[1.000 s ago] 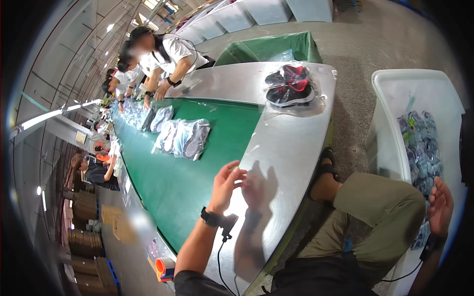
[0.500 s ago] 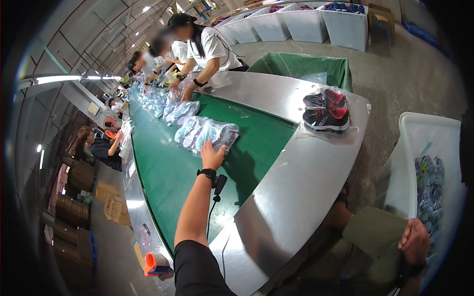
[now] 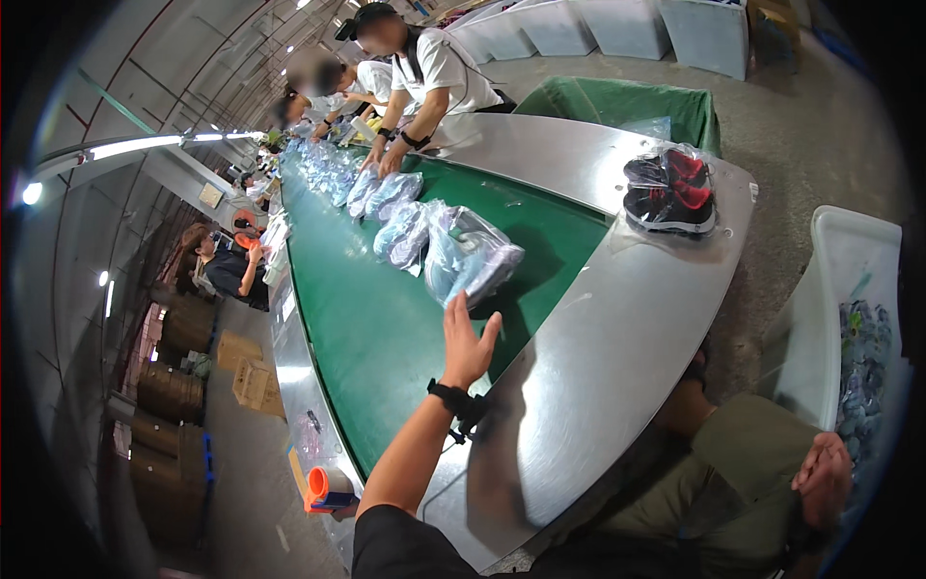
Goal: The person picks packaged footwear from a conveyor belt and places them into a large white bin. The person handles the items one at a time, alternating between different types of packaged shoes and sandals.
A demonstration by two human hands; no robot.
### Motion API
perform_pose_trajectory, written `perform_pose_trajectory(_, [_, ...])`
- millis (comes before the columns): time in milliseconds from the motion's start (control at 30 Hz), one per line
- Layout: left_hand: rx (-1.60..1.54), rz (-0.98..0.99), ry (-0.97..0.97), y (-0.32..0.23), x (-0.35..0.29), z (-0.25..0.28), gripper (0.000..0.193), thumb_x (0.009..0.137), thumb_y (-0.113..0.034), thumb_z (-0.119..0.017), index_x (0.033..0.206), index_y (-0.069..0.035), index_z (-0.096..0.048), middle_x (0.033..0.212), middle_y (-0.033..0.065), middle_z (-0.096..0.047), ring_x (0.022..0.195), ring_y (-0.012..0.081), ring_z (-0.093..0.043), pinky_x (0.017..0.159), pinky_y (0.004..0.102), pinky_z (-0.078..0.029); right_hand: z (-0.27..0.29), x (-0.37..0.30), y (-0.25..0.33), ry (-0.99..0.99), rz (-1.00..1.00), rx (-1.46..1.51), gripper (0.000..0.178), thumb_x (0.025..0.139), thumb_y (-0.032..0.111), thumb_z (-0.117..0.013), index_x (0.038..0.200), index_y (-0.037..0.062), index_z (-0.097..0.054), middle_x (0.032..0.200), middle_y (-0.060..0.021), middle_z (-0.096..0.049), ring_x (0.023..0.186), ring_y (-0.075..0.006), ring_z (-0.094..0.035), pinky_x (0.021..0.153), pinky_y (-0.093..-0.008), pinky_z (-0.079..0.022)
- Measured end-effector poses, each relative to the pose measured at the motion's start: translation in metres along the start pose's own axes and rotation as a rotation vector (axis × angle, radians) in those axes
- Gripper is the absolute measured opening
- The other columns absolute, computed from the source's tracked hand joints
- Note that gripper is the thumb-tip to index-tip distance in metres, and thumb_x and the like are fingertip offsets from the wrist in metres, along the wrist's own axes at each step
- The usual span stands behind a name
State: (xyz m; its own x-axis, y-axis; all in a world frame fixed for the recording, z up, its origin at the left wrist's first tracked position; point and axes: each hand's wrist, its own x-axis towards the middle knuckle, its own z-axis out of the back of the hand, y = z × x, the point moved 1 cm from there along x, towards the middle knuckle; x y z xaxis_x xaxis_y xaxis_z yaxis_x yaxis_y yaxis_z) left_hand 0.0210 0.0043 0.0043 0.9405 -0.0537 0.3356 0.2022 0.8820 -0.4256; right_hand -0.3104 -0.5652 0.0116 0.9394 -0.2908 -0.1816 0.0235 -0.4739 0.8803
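Left hand (image 3: 470,345), thumb and fingers apart, fingertips at one clear plastic bag (image 3: 503,259) of pale blue-grey shoes (image 3: 446,270) just beyond it; right hand (image 3: 823,475), fingers bunched together, beside one white plastic bin (image 3: 805,333) holding bagged blue-grey items (image 3: 862,381), too many to count.

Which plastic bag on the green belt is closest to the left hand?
The rightmost bag in the row, right by the left hand; the other bags lie farther up the belt.
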Motion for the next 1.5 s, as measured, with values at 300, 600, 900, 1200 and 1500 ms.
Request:
perform_pose_trajectory(300, [-1.268,0.72,0.439,-0.013,-0.045,0.035,0.079,0.104,-0.059,-0.042,0.157,-0.002,-0.028,0.145,0.0197,-0.053,0.132,0.0304,-0.054,0.114,0.0433,-0.04,-0.008,-0.002,0.001,-0.086,-0.031,-0.071,0.043,0.101,0.042,-0.051,0.122,0.0042,-0.052,0.082,-0.0052,-0.049,0.059,-0.0139,-0.05,0.053,-0.0295,-0.046])
perform_pose_trajectory(600, [-1.543,0.937,0.1,-0.009,-0.019,0.008,0.053,0.094,-0.045,-0.072,0.131,-0.011,-0.055,0.12,0.0089,-0.059,0.109,0.0262,-0.062,0.096,0.0416,-0.055,-0.027,-0.009,0.011,-0.084,0.0,-0.031,0.041,0.102,0.037,-0.05,0.124,0.0029,-0.055,0.084,-0.0051,-0.05,0.066,-0.0142,-0.051,0.06,-0.0295,-0.046])
perform_pose_trajectory(900, [-1.72,0.767,-0.054,-0.029,0.024,-0.062,0.037,0.095,-0.03,-0.073,0.125,-0.014,-0.06,0.112,0.0049,-0.07,0.097,0.0222,-0.071,0.077,0.0394,-0.061,-0.029,-0.011,0.015,-0.002,0.0,0.035,0.04,0.103,0.033,-0.053,0.126,0.0013,-0.057,0.089,-0.0081,-0.058,0.072,-0.0196,-0.058,0.063,-0.0349,-0.05])
perform_pose_trajectory(1200, [-1.523,0.64,-0.112,-0.015,0.034,-0.051,0.069,0.101,-0.059,-0.044,0.145,-0.006,-0.048,0.136,0.0162,-0.06,0.12,0.038,-0.061,0.099,0.0557,-0.05,-0.041,-0.015,0.03,0.075,0.006,0.072,0.038,0.102,0.028,-0.053,0.122,-0.0037,-0.058,0.093,-0.0123,-0.064,0.077,-0.0217,-0.064,0.07,-0.035,-0.055])
perform_pose_trajectory(1500, [-1.574,0.406,0.541,-0.089,-0.029,0.001,0.064,0.106,-0.051,-0.038,0.152,-0.007,-0.041,0.148,0.017,-0.05,0.128,0.034,-0.056,0.11,0.0505,-0.046,-0.047,-0.01,0.041,0.138,-0.037,0.093,0.039,0.103,0.028,-0.056,0.125,-0.0031,-0.061,0.099,-0.0108,-0.067,0.083,-0.019,-0.067,0.076,-0.0352,-0.056])
